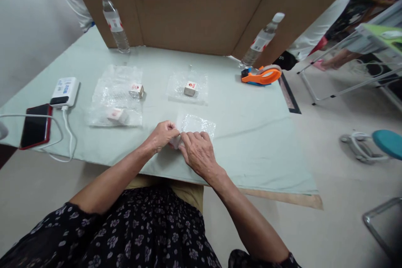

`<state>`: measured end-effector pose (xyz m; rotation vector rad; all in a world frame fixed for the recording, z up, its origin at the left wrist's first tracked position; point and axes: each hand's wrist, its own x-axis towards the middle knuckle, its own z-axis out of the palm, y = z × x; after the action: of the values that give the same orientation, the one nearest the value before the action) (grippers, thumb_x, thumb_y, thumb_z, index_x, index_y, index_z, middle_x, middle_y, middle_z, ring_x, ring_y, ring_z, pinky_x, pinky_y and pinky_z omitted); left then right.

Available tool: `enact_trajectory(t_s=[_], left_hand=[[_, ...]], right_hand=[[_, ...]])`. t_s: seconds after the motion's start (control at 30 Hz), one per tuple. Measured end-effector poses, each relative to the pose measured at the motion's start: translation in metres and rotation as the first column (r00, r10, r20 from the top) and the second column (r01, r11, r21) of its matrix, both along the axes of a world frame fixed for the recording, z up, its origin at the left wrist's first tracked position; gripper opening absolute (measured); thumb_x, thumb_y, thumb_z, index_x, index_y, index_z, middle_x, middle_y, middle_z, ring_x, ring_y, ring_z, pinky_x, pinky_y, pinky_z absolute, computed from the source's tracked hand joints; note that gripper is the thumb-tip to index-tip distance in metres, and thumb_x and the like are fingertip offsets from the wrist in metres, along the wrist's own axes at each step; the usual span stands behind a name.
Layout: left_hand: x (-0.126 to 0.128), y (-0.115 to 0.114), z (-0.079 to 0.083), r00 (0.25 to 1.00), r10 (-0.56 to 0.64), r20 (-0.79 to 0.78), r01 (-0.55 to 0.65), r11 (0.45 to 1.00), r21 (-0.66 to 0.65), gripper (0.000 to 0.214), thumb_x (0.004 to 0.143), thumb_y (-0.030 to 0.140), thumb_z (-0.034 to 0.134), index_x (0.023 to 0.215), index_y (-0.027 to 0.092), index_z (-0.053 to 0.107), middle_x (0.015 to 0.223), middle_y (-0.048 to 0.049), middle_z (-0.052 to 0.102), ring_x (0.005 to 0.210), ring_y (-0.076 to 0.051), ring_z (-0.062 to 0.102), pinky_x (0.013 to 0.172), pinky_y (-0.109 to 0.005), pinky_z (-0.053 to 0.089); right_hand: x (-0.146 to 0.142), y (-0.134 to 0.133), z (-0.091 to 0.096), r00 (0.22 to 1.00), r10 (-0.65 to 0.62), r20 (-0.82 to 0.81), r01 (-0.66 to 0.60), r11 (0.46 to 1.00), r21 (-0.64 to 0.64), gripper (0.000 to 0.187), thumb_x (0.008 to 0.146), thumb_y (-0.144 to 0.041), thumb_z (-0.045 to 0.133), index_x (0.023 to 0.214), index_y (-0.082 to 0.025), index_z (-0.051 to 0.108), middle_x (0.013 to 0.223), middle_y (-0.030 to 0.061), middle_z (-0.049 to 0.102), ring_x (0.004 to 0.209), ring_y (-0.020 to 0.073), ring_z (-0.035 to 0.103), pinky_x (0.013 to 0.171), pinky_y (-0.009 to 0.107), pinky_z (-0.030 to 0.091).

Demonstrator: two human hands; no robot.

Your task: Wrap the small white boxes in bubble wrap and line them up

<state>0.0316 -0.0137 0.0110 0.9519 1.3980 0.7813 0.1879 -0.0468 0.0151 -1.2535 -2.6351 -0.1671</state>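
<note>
L hand (161, 136) & R hand (198, 153), fingers clenched, pinch bubble wrap (201, 124) edge; uneven pull may let bubble wrap slip free & unfold.

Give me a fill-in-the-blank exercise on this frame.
1. The left hand and right hand pinch the bubble wrap sheet ____ the person.
2. The tape dispenser is mostly ____.
3. ____ water bottles stand by the cardboard screen.
4. The phone has a ____ case.
Missing: nearest; orange; two; red.
</note>
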Motion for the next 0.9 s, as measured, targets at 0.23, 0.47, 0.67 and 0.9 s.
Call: enact_trajectory(t_s=[0.23, 0.47, 0.67, 0.9], left_hand=[[-0.004, -0.002, 0.019, 0.982, -0.155, 0.109, 0.160, 0.986, -0.040, 0.014, 0.064, 0.015, 0.058, 0.078, 0.015, 0.060, 0.058, 0.0028, 0.058, 0.051, -0.010, 0.056, 0.052, -0.023, 0.049], [-0.004, -0.008, 0.019, 0.823, -0.414, -0.389, 0.533, 0.800, 0.275, 0.016, 0.076, 0.014, 0.049, 0.074, 0.017, 0.065, 0.070, -0.0006, 0.058, 0.068, -0.014, 0.055, 0.069, -0.028, 0.051], [0.006, -0.018, 0.006, 0.567, -0.121, -0.815, 0.679, 0.628, 0.380, 0.010, 0.085, 0.019, 0.057, 0.087, 0.018, 0.067, 0.099, -0.0095, 0.059, 0.095, -0.023, 0.057, 0.086, -0.037, 0.051], [0.008, -0.031, 0.002, 0.535, -0.104, -0.838, 0.716, 0.582, 0.385, 0.010, 0.087, 0.016, 0.054, 0.092, 0.016, 0.062, 0.100, -0.0108, 0.060, 0.098, -0.025, 0.057, 0.087, -0.039, 0.052]], right_hand=[[0.011, -0.005, 0.003, 0.996, 0.051, -0.069, -0.054, 0.997, -0.052, 0.008, 0.091, -0.020, 0.053, 0.094, -0.018, 0.060, 0.091, 0.0070, 0.066, 0.088, 0.0235, 0.054, 0.094, 0.042, 0.032], [0.020, -0.013, 0.007, 0.981, 0.041, -0.192, -0.062, 0.992, -0.108, 0.020, 0.087, -0.011, 0.051, 0.102, -0.021, 0.063, 0.103, 0.0057, 0.071, 0.094, 0.0220, 0.059, 0.104, 0.045, 0.032], [0.047, -0.037, -0.007, 0.745, -0.337, -0.575, 0.328, 0.936, -0.123, 0.019, 0.092, -0.027, 0.055, 0.106, -0.021, 0.065, 0.115, 0.0111, 0.069, 0.106, 0.0265, 0.062, 0.091, 0.044, 0.045], [0.066, -0.043, -0.035, 0.504, -0.760, -0.411, 0.476, 0.641, -0.602, 0.063, 0.081, -0.062, 0.061, 0.123, -0.015, 0.062, 0.098, 0.0113, 0.072, 0.061, 0.0193, 0.062, 0.065, 0.037, 0.050]])
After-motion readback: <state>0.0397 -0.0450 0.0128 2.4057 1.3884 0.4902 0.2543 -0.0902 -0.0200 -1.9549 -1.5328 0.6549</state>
